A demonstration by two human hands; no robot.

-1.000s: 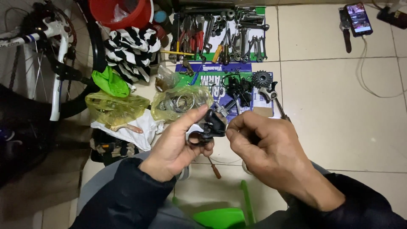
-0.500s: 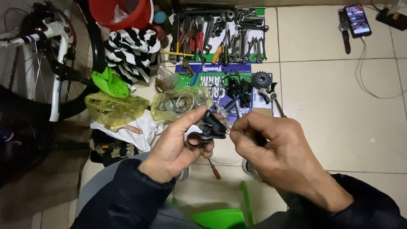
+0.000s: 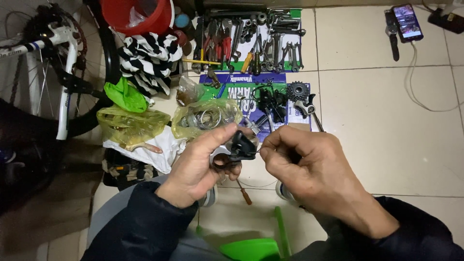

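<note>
My left hand (image 3: pixel 195 164) grips a small black bicycle shifter (image 3: pixel 238 149) with a round clamp ring, held above the tiled floor. My right hand (image 3: pixel 302 162) is closed just to its right, fingertips pinching a thin cable or small part at the shifter's side; what it pinches is too small to make out. Both sleeves are dark. A screwdriver with a brown handle (image 3: pixel 244 192) lies on the floor under the hands.
Wrenches and pliers (image 3: pixel 256 41) lie spread at the top. Black bike parts and a cog (image 3: pixel 296 91) rest on a blue carton. Yellow plastic bags (image 3: pixel 130 123), a striped cloth (image 3: pixel 145 58), a red bucket (image 3: pixel 137 14), a bicycle wheel (image 3: pixel 53 77), a phone (image 3: pixel 407 21), a green stool (image 3: pixel 261 246).
My right hand has shifted slightly right and down, still pinching at the shifter's side. My left hand holds the shifter almost still.
</note>
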